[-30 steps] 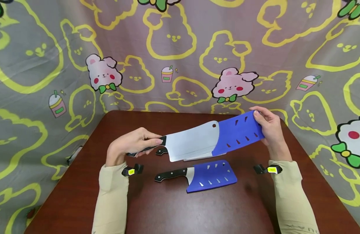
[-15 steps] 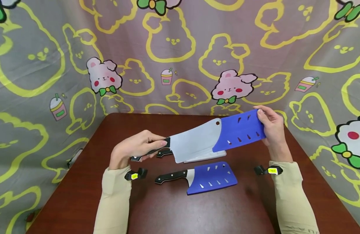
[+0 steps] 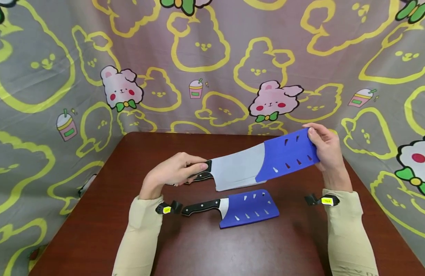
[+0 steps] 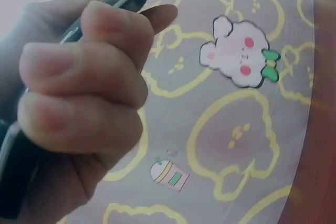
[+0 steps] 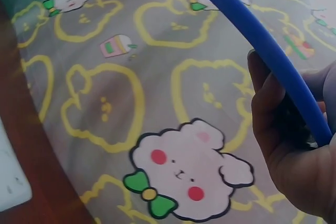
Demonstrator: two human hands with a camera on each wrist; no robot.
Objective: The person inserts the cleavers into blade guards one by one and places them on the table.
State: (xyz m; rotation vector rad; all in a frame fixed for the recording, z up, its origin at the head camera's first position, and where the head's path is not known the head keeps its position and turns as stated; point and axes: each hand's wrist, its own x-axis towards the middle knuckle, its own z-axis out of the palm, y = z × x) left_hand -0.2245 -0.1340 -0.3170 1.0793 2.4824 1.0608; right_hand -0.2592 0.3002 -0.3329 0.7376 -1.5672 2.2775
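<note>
My left hand (image 3: 176, 170) grips the black handle of a cleaver (image 3: 237, 165), its fingers curled round the handle in the left wrist view. The cleaver's broad bare blade points right, held up over the table. A blue blade sheath (image 3: 290, 155) with small slots covers the blade's far end. My right hand (image 3: 327, 148) pinches the sheath's outer end, thumb on the near face; the right wrist view shows the blue sheath (image 5: 273, 61) edge-on between thumb and fingers. Below them lies another cleaver, its black handle (image 3: 201, 206) at left and its blade inside a blue sheath (image 3: 250, 209).
Behind the held cleaver, a further black handle (image 3: 202, 176) lies on the brown table (image 3: 267, 249), mostly hidden. A white object (image 5: 11, 169) shows at the lower left of the right wrist view. A patterned curtain (image 3: 216, 76) surrounds the table at the back and sides.
My left hand has moved right with the cleaver, and the blade has slid deeper into the sheath, covering the hole near its end. My right hand has shifted slightly right. The sheathed cleaver stays put.
</note>
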